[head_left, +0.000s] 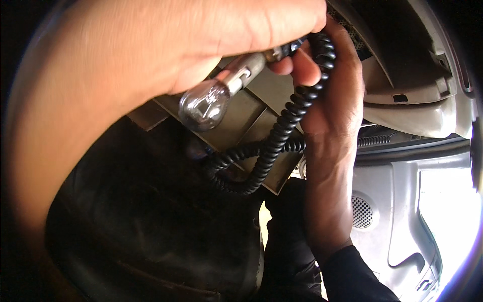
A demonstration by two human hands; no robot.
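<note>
My left hand (261, 25) comes across the top, closed around the holder end of a test lamp. Its clear glass bulb (204, 105) sticks out below the hand, tilted down to the left, with a metal base (240, 74). From near the hands a black coiled cord (282, 131) hangs in a loop. My right hand (336, 95) is raised beside it, the cord passing in front of its palm. Curled fingertips (306, 65) show behind the lamp; I cannot tell which hand they belong to. The upper part of my right hand is hidden.
Behind the cord is a ribbed beige-grey panel (251, 118). At the upper right hangs dark and grey interior trim (407, 75) of a vehicle. A grey door panel (385, 186) with a round speaker grille (361, 212) stands at the right. A dark surface (161, 211) fills the lower left.
</note>
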